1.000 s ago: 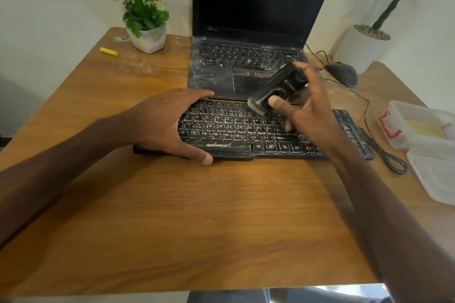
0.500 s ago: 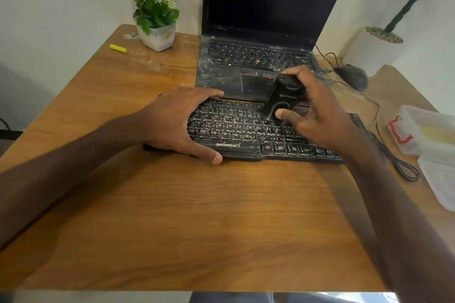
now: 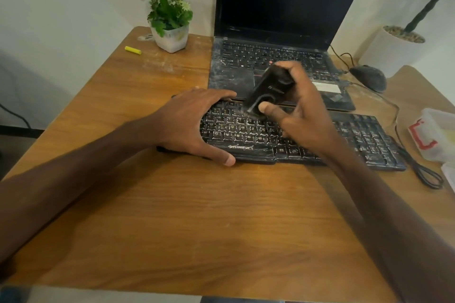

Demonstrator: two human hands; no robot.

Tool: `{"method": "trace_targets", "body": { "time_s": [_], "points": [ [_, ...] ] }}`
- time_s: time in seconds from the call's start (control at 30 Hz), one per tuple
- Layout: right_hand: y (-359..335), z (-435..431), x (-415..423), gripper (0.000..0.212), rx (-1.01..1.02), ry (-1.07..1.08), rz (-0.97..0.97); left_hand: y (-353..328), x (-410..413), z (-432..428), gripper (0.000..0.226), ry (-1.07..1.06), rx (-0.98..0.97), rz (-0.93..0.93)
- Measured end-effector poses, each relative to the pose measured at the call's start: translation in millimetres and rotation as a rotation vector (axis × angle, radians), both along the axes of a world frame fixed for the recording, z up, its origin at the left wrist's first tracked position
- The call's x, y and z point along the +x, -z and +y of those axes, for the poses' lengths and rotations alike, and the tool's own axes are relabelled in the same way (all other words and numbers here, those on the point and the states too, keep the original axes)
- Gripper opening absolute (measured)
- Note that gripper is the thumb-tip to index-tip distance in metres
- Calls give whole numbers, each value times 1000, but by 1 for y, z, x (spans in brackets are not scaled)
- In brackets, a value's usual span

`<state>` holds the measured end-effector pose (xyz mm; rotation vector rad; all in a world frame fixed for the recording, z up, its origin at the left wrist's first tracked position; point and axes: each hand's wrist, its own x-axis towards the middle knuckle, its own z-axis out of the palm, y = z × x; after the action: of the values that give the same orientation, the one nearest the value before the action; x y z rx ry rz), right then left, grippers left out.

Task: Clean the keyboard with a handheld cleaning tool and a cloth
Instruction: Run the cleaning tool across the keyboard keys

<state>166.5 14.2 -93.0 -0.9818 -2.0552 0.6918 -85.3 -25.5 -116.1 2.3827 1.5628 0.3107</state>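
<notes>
A dusty black keyboard (image 3: 357, 140) lies across the wooden table in front of the laptop. My left hand (image 3: 189, 123) grips its left end, thumb at the front edge and fingers over the back edge. My right hand (image 3: 302, 110) grips a black handheld cleaning tool (image 3: 268, 91), tilted so that its lower brush end touches the upper key rows left of the middle. No cloth is in view.
An open dusty laptop (image 3: 275, 39) stands behind the keyboard. A flower pot (image 3: 172, 37) and a yellow stick (image 3: 133, 50) sit at the back left. A mouse (image 3: 369, 77), a coiled cable (image 3: 423, 172) and a clear plastic box (image 3: 435, 135) lie at the right.
My right hand has brought the tool down from above the keys onto the upper rows and shifted it slightly left. My left hand keeps its hold on the keyboard's left end.
</notes>
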Motion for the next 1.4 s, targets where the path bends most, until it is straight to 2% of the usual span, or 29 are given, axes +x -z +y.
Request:
{"method": "trace_targets", "body": {
  "time_s": [0.07, 0.1, 0.17, 0.3, 0.37, 0.57, 0.7, 0.77, 0.93, 1.1, 1.23, 1.4],
  "points": [
    [-8, 2, 12, 59, -106, 77, 229, 0, 0, 1, 137, 7, 0, -5],
    [-13, 5, 22, 59, -113, 115, 266, 0, 0, 0, 137, 10, 0, -11],
    [-21, 10, 40, 59, -103, 118, 200, 0, 0, -1, 136, 7, -1, -28],
    [-18, 9, 53, 58, -97, -5, -95, -1, 0, -2, 135, 0, -12, -25],
    [-16, 7, 45, 59, -62, -38, -156, -1, 1, -1, 135, 1, -8, -17],
    [-8, -3, 1, 62, 37, -79, -203, -2, 2, -1, 137, -6, -14, -6],
    [-12, -3, 7, 56, -60, -40, 13, -3, 2, -2, 136, -8, -16, -5],
    [-19, -2, 23, 55, -71, 29, 63, -2, 1, -1, 136, -2, -12, -6],
    [-15, 4, 36, 61, 4, 44, -179, 0, 1, 1, 136, 7, -7, 2],
    [-10, 1, 2, 61, 72, -47, -217, -1, 1, 1, 138, 2, -13, 8],
    [-1, -1, -20, 60, 77, -51, -171, -1, 2, 2, 137, 0, -6, -3],
    [-13, 0, -9, 55, -122, -7, 132, 0, 1, 2, 142, -14, -20, 1]
  ]
}}
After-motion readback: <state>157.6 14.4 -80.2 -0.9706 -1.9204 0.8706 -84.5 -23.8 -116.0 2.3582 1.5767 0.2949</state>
